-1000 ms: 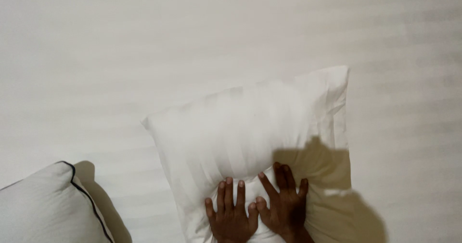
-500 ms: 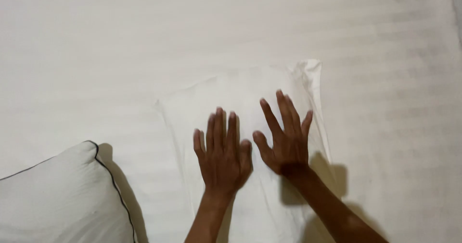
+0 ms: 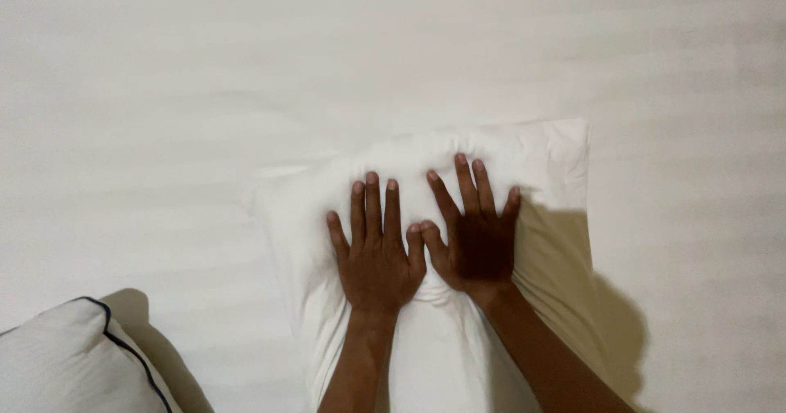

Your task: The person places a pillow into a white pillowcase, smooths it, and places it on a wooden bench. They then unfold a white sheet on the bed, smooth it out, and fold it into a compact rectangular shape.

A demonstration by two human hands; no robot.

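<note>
A plain white pillow (image 3: 540,155) lies on a white striped bedsheet (image 3: 246,77), slightly turned, its far right corner toward the upper right. My left hand (image 3: 375,253) rests flat on the pillow's middle, palm down, fingers spread and pointing away from me. My right hand (image 3: 472,237) lies flat beside it, thumbs nearly touching. Both palms press into the pillow, and the fabric dents and bunches around the fingertips. Neither hand grips anything.
A second white pillow with dark piping (image 3: 78,364) sits at the lower left corner, apart from the first one. The white sheet spreads out on all sides around both pillows.
Both hands have slid from the pillow's near edge up to its middle and now press down flat. The view has shifted, so the pillow sits more centrally.
</note>
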